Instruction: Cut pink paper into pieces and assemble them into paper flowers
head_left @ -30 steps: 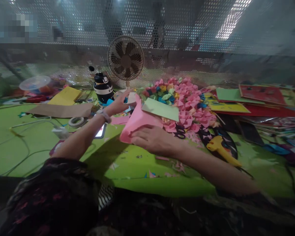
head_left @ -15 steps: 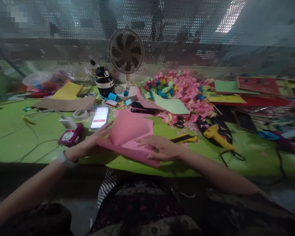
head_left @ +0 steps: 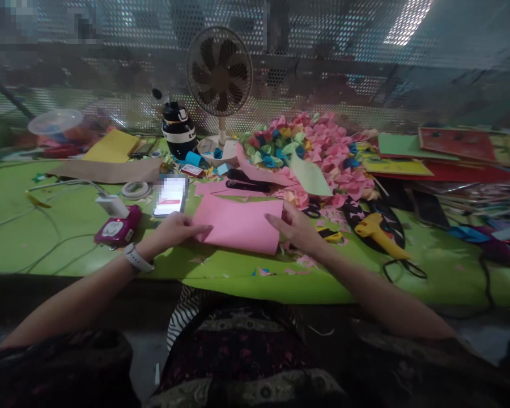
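Observation:
A pink sheet of paper (head_left: 240, 224) is held tilted up above the green table, its near edge facing me. My left hand (head_left: 174, 229) pinches its left side, thumb on the front face. My right hand (head_left: 295, 226) grips the right edge, thumb in front and fingers behind. Just beyond the paper lie a black stapler (head_left: 246, 182) and more pink paper. A yellow cutter knife (head_left: 329, 234) rests by my right hand, partly covered. The lit phone (head_left: 170, 195) lies beyond my left hand.
A heap of folded paper pieces (head_left: 318, 150) stands at the back, beside a fan (head_left: 220, 73) and a black jug (head_left: 178, 133). A yellow glue gun (head_left: 382, 235) lies at right. A purple power device (head_left: 119, 226) with cables sits at left. Paper scraps (head_left: 266, 272) dot the near edge.
The pink sheet was open with a raised flap and now appears as a smaller, folded-over panel, tilted up. Both hands have gone from flat, spread fingers to gripping its sides.

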{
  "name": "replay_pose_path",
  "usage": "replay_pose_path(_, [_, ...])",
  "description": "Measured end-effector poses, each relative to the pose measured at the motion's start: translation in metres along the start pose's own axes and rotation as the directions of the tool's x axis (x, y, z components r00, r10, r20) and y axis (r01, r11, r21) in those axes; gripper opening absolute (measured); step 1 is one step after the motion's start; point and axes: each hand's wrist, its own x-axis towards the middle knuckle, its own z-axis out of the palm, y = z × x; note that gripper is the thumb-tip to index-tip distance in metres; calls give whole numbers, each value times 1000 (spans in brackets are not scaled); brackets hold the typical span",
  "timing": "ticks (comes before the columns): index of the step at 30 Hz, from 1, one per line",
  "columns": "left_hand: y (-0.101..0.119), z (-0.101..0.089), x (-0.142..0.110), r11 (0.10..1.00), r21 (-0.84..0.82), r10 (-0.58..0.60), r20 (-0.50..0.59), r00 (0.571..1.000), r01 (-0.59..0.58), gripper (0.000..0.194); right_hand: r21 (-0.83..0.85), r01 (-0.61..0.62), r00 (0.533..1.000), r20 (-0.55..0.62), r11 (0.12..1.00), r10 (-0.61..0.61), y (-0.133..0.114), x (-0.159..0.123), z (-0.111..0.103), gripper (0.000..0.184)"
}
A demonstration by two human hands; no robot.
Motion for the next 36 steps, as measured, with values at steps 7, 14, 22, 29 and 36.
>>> replay_pose_path(7, [-1,2,4,963,-207,-175,11,984,174,51,-597,444,896,309,669,-319,47,-14,-8,71])
replay_pose_path(14, [10,3,1,923,-288,-236,106,966,257,57,-779,390,919,291,492,-267,90,10,-49,43])
replay_pose_path(22, [12,7,1,934,-249,-216,180,960,257,56,-612,224,955,-18,759,-296,80,16,-60,42])
replay_pose_path(29, [20,17,-1,947,-237,-165,216,962,216,60,63,8,989,-145,998,2,26,18,-24,57])
replay_pose_path(36, [9,15,0,961,-188,-162,220,962,205,64,-509,-62,955,-280,858,-97,30,15,-73,38])
